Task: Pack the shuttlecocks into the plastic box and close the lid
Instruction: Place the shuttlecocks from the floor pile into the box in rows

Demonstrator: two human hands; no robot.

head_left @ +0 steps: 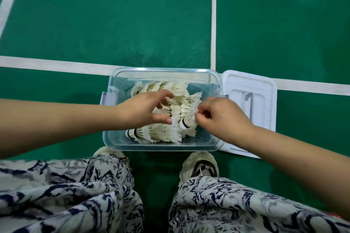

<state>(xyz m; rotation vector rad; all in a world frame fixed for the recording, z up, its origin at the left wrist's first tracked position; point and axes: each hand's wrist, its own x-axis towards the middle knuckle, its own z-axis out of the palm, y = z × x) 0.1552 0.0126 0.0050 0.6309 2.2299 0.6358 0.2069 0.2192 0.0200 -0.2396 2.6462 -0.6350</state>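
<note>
A clear plastic box (113, 143) stands on the green court floor in front of my feet. Several white feather shuttlecocks (162, 134) lie piled inside it, some nested in rows. My left hand (142, 109) reaches in from the left, fingers and thumb spread around a row of shuttlecocks. My right hand (221, 115) comes in from the right, its fingertips pinched on the feathers of a shuttlecock (187, 123) with a black-banded cork. The white lid (265, 100) lies flat on the floor just right of the box, partly under my right forearm.
White court lines (213, 24) cross the green floor behind the box. My two shoes (200, 166) and patterned trousers (75, 195) sit close to the box's near edge. A grey latch (108, 98) sticks out on the box's left side.
</note>
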